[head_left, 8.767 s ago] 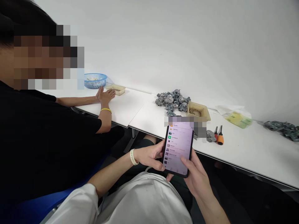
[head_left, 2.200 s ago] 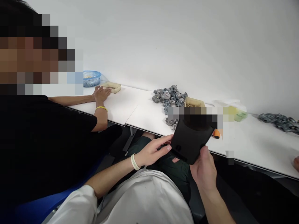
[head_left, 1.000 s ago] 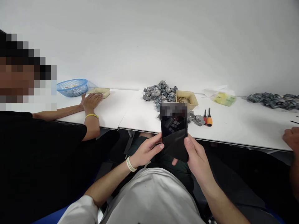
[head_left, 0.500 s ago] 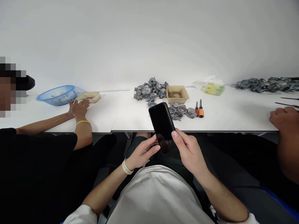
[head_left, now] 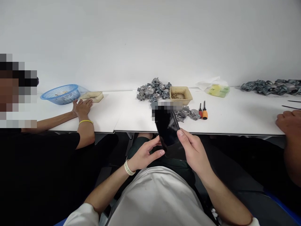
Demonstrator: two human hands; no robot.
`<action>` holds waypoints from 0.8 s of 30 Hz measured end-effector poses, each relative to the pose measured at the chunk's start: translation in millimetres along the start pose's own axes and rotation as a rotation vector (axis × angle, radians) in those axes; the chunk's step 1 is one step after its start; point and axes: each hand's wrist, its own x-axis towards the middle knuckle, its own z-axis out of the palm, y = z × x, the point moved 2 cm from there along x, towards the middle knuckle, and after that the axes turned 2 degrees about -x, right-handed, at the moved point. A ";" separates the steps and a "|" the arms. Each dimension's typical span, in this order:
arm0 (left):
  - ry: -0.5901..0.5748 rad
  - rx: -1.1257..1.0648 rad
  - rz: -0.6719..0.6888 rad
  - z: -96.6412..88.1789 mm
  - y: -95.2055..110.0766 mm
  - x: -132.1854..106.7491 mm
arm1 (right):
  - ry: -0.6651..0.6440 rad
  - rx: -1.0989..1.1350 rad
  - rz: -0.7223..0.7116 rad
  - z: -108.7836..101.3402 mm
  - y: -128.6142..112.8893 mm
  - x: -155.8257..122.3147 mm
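Observation:
I hold a black phone [head_left: 168,133] with a dark screen over my lap, just below the edge of the white table [head_left: 235,121]. My right hand [head_left: 191,150] grips its right side with the thumb on the screen edge. My left hand [head_left: 145,154] supports the lower left side with curled fingers. On the table beyond lie a heap of grey metal parts [head_left: 154,91], a beige tray of small brass pieces [head_left: 180,95], several flat grey parts [head_left: 189,113], and two small screwdrivers [head_left: 203,111], one red and one orange.
A person in black sits at my left, a hand [head_left: 82,106] flat on the table by a blue basket [head_left: 60,93] and a beige tray [head_left: 92,96]. Another person's hand [head_left: 288,122] rests at the right. A yellow-green packet [head_left: 218,90] and more grey parts [head_left: 270,87] lie at the back right.
The phone's lit screen went dark; I turned it over and back in my hands. My view swung right to face the table squarely. A hand at the right came into view.

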 end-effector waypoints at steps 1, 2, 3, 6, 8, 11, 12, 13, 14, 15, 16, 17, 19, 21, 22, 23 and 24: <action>0.001 0.008 0.012 -0.1 -0.6 -0.2 | 0.010 0.014 0.018 0.1 1.1 0.3; 0.001 0.012 0.018 0.0 -1.1 -0.3 | 0.022 0.024 0.034 0.2 1.9 0.5; 0.000 0.014 0.020 0.2 -1.3 -0.3 | 0.027 0.029 0.041 0.4 2.3 0.6; -0.010 0.008 0.032 1.3 -0.6 0.3 | 0.012 0.031 0.035 0.9 2.0 0.9; -0.014 0.005 0.046 1.8 0.3 1.0 | 0.002 0.031 0.023 0.6 1.9 1.2; -0.019 -0.001 0.055 2.1 0.3 1.6 | -0.003 0.022 0.003 -0.7 2.9 1.6; -0.020 -0.002 0.056 2.1 -0.2 1.7 | -0.005 0.019 -0.002 -1.2 3.5 1.7; -0.020 -0.004 0.057 2.1 -0.7 1.7 | -0.012 0.016 -0.006 -1.6 3.9 1.7; -0.019 -0.004 0.057 2.1 -1.2 1.7 | -0.016 0.015 -0.008 -1.9 4.3 1.8; -0.018 -0.005 0.057 2.1 -1.7 1.7 | -0.019 0.013 -0.007 -2.3 4.6 1.9; -0.016 -0.004 0.054 2.3 -2.1 1.8 | -0.020 0.011 -0.004 -2.5 4.6 1.9; -0.014 -0.004 0.050 2.5 -2.3 1.9 | -0.022 0.009 -0.003 -2.7 4.4 2.0; -0.011 -0.009 0.046 2.9 -2.0 2.4 | -0.029 0.009 -0.005 -2.6 3.6 2.2; -0.011 -0.013 0.041 3.3 -1.2 2.8 | -0.032 0.012 -0.010 -2.5 2.6 2.4; -0.012 -0.014 0.040 3.3 -0.8 3.0 | -0.031 0.013 -0.012 -2.4 2.2 2.4; -0.014 -0.014 0.039 3.3 -0.4 3.1 | -0.031 0.014 -0.015 -2.4 2.0 2.4; -0.014 -0.011 0.037 3.2 -0.2 3.1 | -0.031 0.012 -0.016 -2.3 1.8 2.4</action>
